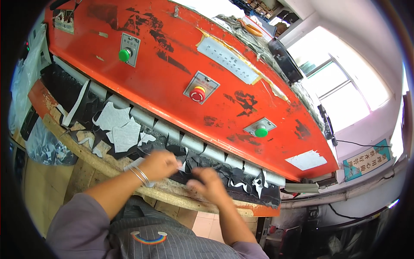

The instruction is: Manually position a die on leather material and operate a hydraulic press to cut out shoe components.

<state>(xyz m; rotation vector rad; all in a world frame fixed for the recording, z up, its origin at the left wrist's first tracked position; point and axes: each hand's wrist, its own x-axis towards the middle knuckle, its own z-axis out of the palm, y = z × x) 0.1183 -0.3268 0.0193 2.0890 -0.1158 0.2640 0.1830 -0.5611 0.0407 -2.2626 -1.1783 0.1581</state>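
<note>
My left hand [158,165], a metal bangle at its wrist, is closed with fingertips pinched over the dark offcuts; what sits between them is too small to make out. To its right, my right hand [208,184] is smeared by motion above the bench edge, so its fingers do not show clearly. Both hands are over black-and-white sheet scraps [235,176], strewn along the bed of a red machine [164,64]. Left of my left hand, cut pale grey pieces [126,135] lie overlapping on black material.
The red front panel carries two green push buttons [124,55] [261,131] and a red stop knob [197,94]. A worn wooden ledge [103,162] runs along the near side. At the left, a clear plastic bag [49,144] holds scraps. A window [340,82] is at the far right.
</note>
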